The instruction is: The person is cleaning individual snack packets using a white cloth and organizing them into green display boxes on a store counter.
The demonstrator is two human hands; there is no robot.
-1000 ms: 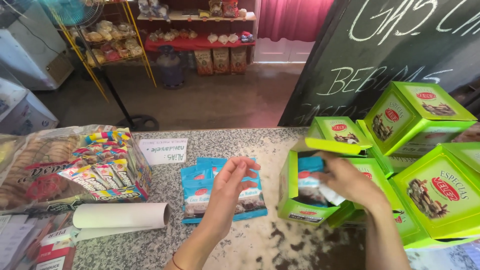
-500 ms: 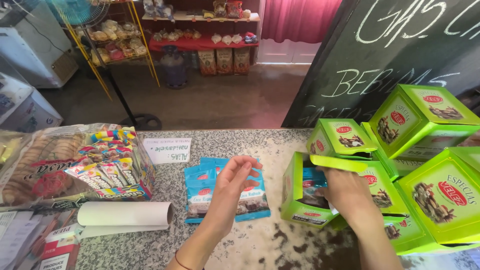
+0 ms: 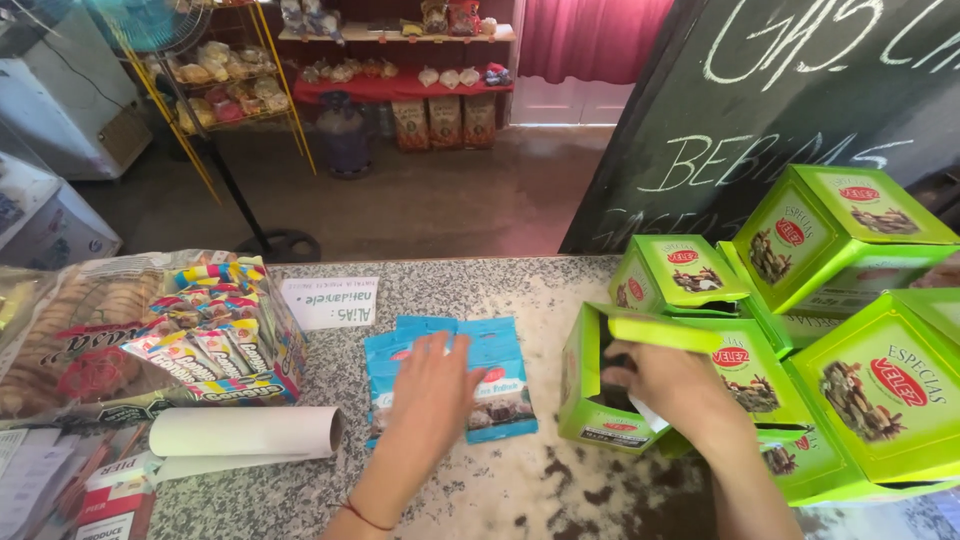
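Observation:
My left hand (image 3: pixel 432 392) lies flat, fingers spread, on a small pile of blue snack packets (image 3: pixel 500 385) on the speckled stone counter (image 3: pixel 470 290). My right hand (image 3: pixel 668 385) reaches into the open front of a green cardboard box (image 3: pixel 592 400) whose flap is raised; its fingertips are hidden inside, next to a dark packet and a bit of white wrapper. Whether that hand grips anything cannot be seen.
Several more green boxes (image 3: pixel 850 260) are stacked at the right. A display carton of colourful candy (image 3: pixel 215 335), a bag of biscuits (image 3: pixel 70 340), a white paper roll (image 3: pixel 245 432) and a small paper sign (image 3: pixel 330 300) sit at the left. A chalkboard (image 3: pixel 800 90) leans behind.
My right hand has gone deeper into the open green box. My left hand has settled lower onto the blue packets. The view has shifted slightly.

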